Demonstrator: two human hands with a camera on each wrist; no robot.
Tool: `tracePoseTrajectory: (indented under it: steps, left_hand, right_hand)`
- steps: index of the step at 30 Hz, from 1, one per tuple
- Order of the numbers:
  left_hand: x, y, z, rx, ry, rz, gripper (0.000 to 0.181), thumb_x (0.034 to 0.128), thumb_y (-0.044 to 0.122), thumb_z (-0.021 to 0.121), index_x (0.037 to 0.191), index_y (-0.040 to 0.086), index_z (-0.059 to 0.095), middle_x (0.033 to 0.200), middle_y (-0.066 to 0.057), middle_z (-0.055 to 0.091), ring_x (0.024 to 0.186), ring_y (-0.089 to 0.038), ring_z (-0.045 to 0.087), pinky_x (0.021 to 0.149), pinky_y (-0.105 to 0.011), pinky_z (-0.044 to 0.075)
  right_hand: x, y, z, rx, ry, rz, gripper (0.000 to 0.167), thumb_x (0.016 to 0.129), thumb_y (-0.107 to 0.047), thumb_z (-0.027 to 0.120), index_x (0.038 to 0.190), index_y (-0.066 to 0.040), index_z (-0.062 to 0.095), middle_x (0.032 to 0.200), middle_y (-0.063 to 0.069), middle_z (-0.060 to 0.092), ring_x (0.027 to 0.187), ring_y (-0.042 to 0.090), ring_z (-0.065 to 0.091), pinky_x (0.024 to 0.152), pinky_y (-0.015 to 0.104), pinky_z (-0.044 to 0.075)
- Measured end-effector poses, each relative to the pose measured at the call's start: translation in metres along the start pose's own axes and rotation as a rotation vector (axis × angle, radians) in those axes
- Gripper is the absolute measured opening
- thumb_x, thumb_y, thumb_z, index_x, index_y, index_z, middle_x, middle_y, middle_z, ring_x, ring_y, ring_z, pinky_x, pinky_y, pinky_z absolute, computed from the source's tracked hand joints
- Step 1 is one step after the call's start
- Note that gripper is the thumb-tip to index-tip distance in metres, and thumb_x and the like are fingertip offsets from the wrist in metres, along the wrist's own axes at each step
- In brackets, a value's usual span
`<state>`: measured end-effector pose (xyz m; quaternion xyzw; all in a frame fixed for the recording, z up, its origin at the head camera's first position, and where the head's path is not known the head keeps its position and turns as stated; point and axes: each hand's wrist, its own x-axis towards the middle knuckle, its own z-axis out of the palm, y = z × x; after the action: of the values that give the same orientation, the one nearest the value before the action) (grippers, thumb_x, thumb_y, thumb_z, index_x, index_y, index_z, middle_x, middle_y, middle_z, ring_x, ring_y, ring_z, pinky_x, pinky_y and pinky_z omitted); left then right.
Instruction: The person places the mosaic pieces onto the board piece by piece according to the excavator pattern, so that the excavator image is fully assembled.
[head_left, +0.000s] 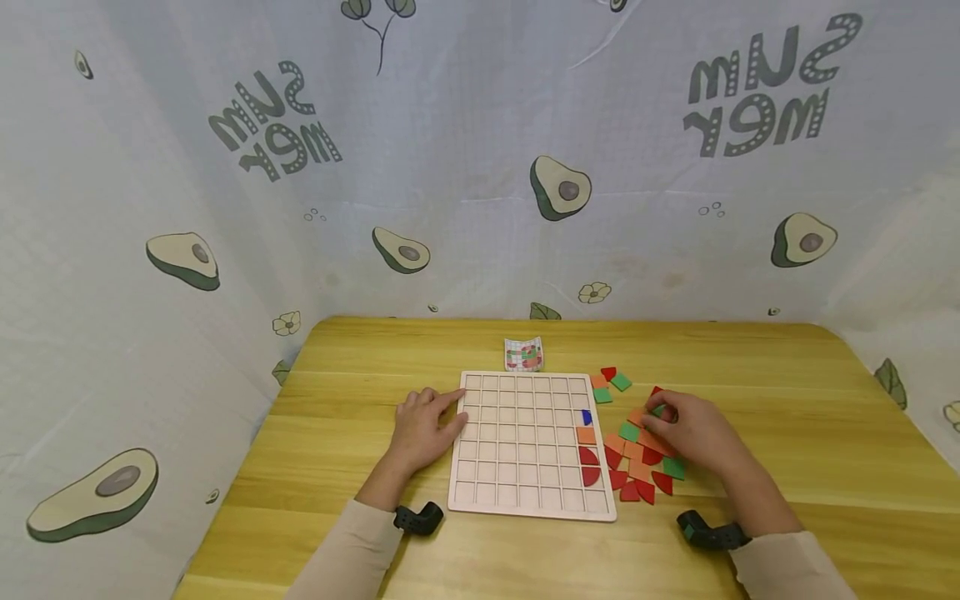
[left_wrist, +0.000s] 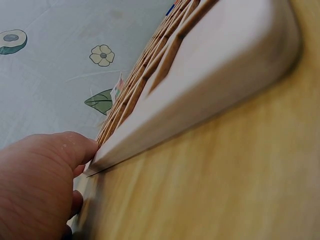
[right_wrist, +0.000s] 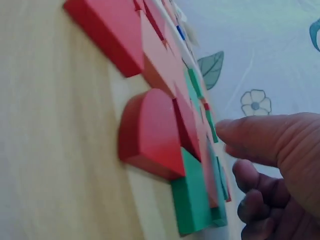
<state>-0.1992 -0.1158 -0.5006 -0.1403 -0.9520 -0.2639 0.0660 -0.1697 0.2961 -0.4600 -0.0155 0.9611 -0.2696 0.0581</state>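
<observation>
1. Part-curled, the right hand (head_left: 690,429) is at the loose tiles (head_left: 640,472) right of the board (head_left: 527,452) (whether it pinches one, I cannot tell).
2. Left hand (head_left: 422,427), fingers extended, touches the board's left edge.
3. Apparently tile-picking; next calls for a fine pinch.

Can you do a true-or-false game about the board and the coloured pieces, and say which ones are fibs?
1. The person's left hand touches the pale wooden grid board. True.
2. The other hand touches it too. False: the right hand is at the loose flat red, orange and green pieces.
3. A small blue flat piece sits on the board. True.
4. Nothing is beyond the board's far edge. False: a small printed paper card is.
5. Two red quarter-circle pieces sit on the board. True.
</observation>
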Motion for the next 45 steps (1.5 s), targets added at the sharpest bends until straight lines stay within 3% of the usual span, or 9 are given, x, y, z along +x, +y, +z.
tracePoseTrajectory:
  steps: [5,19,32,36,45]
  left_hand:
    - [-0.001,0.0,0.001,0.0,-0.003,-0.003,0.043,0.0958,0.041,0.066,0.136,0.025,0.068,0.088,0.002,0.054,0.08,-0.015,0.038,0.075,-0.034,0.025]
    - [-0.001,-0.001,0.002,0.012,-0.003,-0.009,0.044,0.0956,0.042,0.064,0.136,0.026,0.068,0.092,0.001,0.057,0.083,-0.015,0.04,0.077,-0.034,0.029]
    - [-0.001,-0.002,0.002,0.008,0.002,-0.003,0.044,0.0958,0.042,0.064,0.136,0.025,0.068,0.09,0.002,0.056,0.081,-0.015,0.039,0.078,-0.034,0.029]
    - [-0.001,-0.001,0.002,0.01,0.002,-0.002,0.044,0.0959,0.042,0.064,0.136,0.025,0.068,0.091,0.001,0.057,0.082,-0.015,0.04,0.078,-0.034,0.029]
    - [0.0,-0.001,0.001,0.003,0.008,-0.002,0.043,0.0959,0.041,0.065,0.136,0.026,0.068,0.09,0.002,0.056,0.082,-0.015,0.039,0.077,-0.034,0.027]
  right_hand:
    - [0.001,0.001,0.005,-0.018,0.016,0.027,0.045,0.094,-0.045,0.071,0.111,-0.003,0.071,0.078,0.003,0.055,0.072,0.019,0.049,0.061,0.032,0.038]
    - [0.002,-0.004,0.011,-0.036,0.022,0.028,0.045,0.093,-0.038,0.073,0.117,0.0,0.07,0.082,0.005,0.058,0.075,0.02,0.05,0.063,0.031,0.041]
    - [0.004,-0.005,0.013,-0.08,0.039,-0.032,0.043,0.095,-0.04,0.071,0.112,-0.001,0.071,0.075,0.001,0.054,0.068,0.016,0.048,0.061,0.029,0.038]
    - [0.002,-0.013,0.013,-0.048,0.027,-0.064,0.043,0.092,-0.043,0.073,0.112,-0.005,0.072,0.076,-0.001,0.056,0.069,0.015,0.049,0.059,0.027,0.039]
    - [-0.009,-0.043,0.019,0.052,-0.125,-0.24,0.026,0.089,-0.036,0.078,0.104,-0.015,0.075,0.073,-0.008,0.055,0.065,0.005,0.047,0.057,0.022,0.04]
